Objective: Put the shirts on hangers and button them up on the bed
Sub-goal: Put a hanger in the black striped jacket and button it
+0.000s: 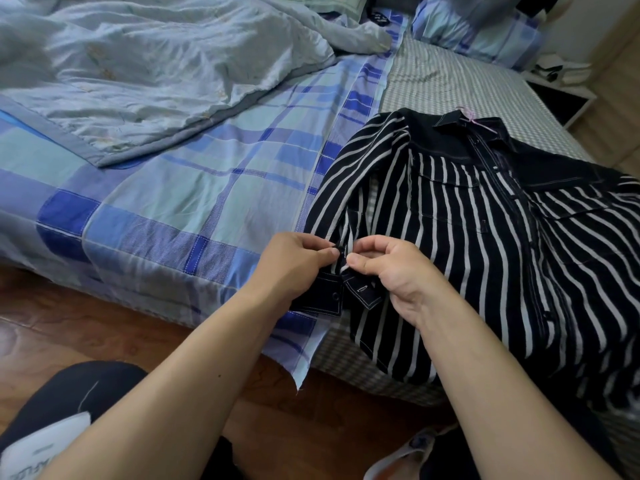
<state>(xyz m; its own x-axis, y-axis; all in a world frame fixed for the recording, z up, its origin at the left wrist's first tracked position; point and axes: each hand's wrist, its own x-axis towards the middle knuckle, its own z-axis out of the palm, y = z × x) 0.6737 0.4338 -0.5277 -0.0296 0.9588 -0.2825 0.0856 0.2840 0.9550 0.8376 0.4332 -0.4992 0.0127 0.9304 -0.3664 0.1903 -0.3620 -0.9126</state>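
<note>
We pinch the sleeve slit between both hands, left hand and right hand facing; the shirt lies on the bed, cuff hanging just below.

The hanger shows only as a pink hook at the collar; the rest lies inside the striped shirt, whose right sleeve runs off the frame's right edge. The fingertips of both hands cover the cuff placket, perhaps a button. Print on the white label, lower left, is cut off.
</note>
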